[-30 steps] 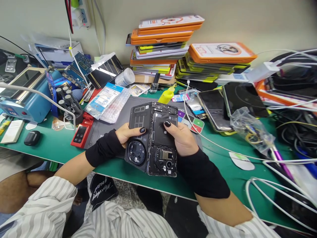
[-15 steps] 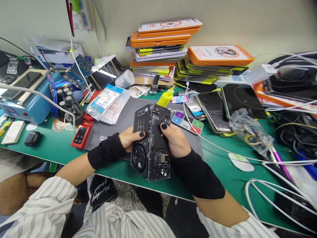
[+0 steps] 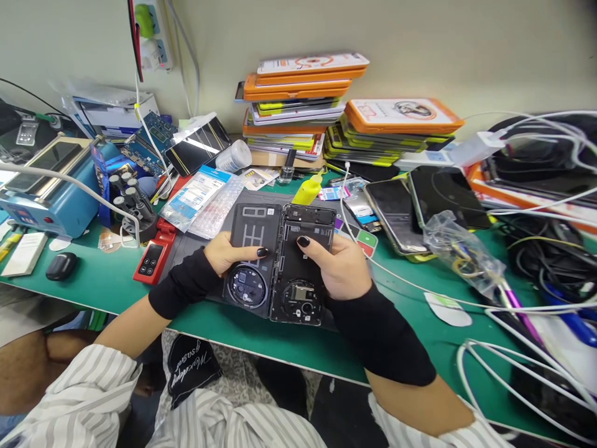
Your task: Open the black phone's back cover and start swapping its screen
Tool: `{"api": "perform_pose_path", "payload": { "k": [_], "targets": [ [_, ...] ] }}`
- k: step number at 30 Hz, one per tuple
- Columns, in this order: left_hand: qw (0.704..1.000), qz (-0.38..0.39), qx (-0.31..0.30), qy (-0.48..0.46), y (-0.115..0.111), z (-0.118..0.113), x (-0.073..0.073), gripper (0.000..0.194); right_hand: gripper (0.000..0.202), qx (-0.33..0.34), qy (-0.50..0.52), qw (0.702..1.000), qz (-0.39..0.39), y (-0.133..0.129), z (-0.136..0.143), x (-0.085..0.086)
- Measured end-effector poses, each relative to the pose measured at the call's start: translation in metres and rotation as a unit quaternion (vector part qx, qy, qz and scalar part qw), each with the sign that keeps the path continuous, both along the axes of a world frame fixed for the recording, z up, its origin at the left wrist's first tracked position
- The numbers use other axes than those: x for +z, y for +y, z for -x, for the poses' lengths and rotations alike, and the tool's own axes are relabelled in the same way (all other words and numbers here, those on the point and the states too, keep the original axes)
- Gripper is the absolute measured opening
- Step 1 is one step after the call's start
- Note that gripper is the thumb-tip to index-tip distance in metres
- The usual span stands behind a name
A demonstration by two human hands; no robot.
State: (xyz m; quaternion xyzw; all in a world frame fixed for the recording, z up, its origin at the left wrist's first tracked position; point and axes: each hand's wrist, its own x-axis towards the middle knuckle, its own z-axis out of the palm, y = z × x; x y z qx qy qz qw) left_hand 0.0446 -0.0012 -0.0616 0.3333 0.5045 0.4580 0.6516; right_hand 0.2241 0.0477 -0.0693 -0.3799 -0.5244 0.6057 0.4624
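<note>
While held, phone [image 3: 301, 267] lengthwise, cameras nearward

Your clearest room is the bare green worktop [image 3: 401, 323] along the near edge. A white cable [image 3: 410, 285] crosses it rightward; phones [image 3: 420, 202] and stacked cases [image 3: 298, 99] block behind.

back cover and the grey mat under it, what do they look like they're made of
Back cover: seemingly moulded matt black plastic, with ribbed panels and a round camera ring inside. Left hand holds it, right hand the opened phone. Grey mat: probably silicone or rubber, dull, flat and printed.
</note>
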Motion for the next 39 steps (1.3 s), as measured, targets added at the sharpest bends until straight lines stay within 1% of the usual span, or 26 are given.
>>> {"api": "perform_pose_path", "payload": {
  "k": [3, 6, 8, 11, 15, 17, 20, 21, 22, 23, 25, 28, 30, 32, 35, 37, 39],
  "targets": [
    [0.995, -0.013, 0.018, 0.092, -0.001, 0.008, 0.009, 0.074, 0.043, -0.015, -0.036, 0.999, -0.037, 0.002, -0.004, 0.002],
    [0.983, -0.028, 0.022, 0.182, -0.003, 0.010, 0.018, 0.073, 0.043, -0.029, -0.052, 0.997, -0.047, 0.002, -0.007, 0.004],
    [0.977, -0.029, 0.026, 0.208, -0.004, 0.012, 0.023, 0.073, 0.041, -0.039, -0.068, 0.995, -0.067, 0.002, -0.010, 0.005],
    [0.967, -0.014, 0.032, 0.251, -0.006, 0.018, 0.029, 0.072, 0.036, -0.033, -0.106, 0.987, -0.116, 0.001, -0.014, 0.009],
    [0.960, 0.010, 0.003, 0.279, -0.009, 0.028, 0.041, 0.072, 0.032, -0.007, -0.168, 0.971, -0.169, 0.002, -0.020, 0.014],
    [0.960, 0.024, -0.012, 0.280, -0.013, 0.033, 0.050, 0.073, 0.032, -0.037, -0.186, 0.964, -0.185, 0.007, -0.023, 0.014],
    [0.953, 0.042, -0.017, 0.299, -0.020, 0.041, 0.063, 0.075, 0.034, -0.120, -0.203, 0.953, -0.188, 0.017, -0.030, 0.012],
    [0.951, 0.044, -0.010, 0.307, -0.022, 0.044, 0.065, 0.075, 0.035, -0.127, -0.199, 0.955, -0.181, 0.020, -0.031, 0.012],
    [0.949, 0.043, 0.002, 0.312, -0.022, 0.046, 0.066, 0.075, 0.037, -0.121, -0.189, 0.960, -0.170, 0.022, -0.033, 0.012],
    [0.950, 0.039, 0.018, 0.311, -0.020, 0.047, 0.066, 0.075, 0.038, -0.102, -0.174, 0.967, -0.157, 0.024, -0.033, 0.013],
    [0.956, 0.023, 0.048, 0.287, -0.012, 0.049, 0.059, 0.075, 0.042, -0.068, -0.136, 0.980, -0.128, 0.024, -0.032, 0.015],
    [0.967, -0.003, 0.065, 0.246, 0.011, 0.050, 0.041, 0.076, 0.045, -0.047, -0.100, 0.990, -0.091, 0.020, -0.029, 0.017],
    [0.965, -0.016, 0.071, 0.252, 0.029, 0.054, 0.029, 0.072, 0.046, -0.040, -0.084, 0.993, -0.067, 0.019, -0.028, 0.017],
    [0.957, -0.035, 0.074, 0.277, 0.046, 0.059, 0.020, 0.065, 0.047, -0.042, -0.072, 0.996, -0.040, 0.019, -0.028, 0.017],
    [0.937, -0.072, 0.086, 0.331, 0.071, 0.067, 0.015, 0.058, 0.045, -0.045, -0.036, 0.998, 0.003, 0.023, -0.026, 0.014],
    [0.923, -0.087, 0.091, 0.364, 0.085, 0.067, 0.015, 0.057, 0.045, -0.033, -0.010, 0.999, 0.029, 0.024, -0.022, 0.010],
    [0.911, -0.100, 0.093, 0.390, 0.096, 0.063, 0.017, 0.059, 0.045, -0.013, 0.008, 0.998, 0.055, 0.023, -0.015, 0.005]
  ]
}}
